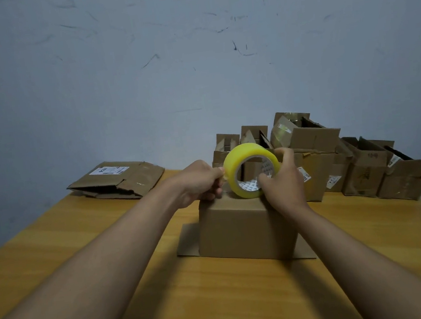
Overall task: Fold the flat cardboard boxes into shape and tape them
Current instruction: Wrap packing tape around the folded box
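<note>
We log: tape roll [251, 171] glossy translucent yellow plastic, atop matt brown cardboard box [243, 231]; beneath box, table [87, 245] smooth varnished wood; behind box, wall [139, 75] matt, scuffed.

A folded brown cardboard box [242, 230] stands upright mid-worktop, bottom flaps splayed flat. A yellow tape roll [251, 170] stands on edge atop it. Flattened boxes [118, 180] lie far left; assembled boxes [337, 158] cluster far right.
</note>
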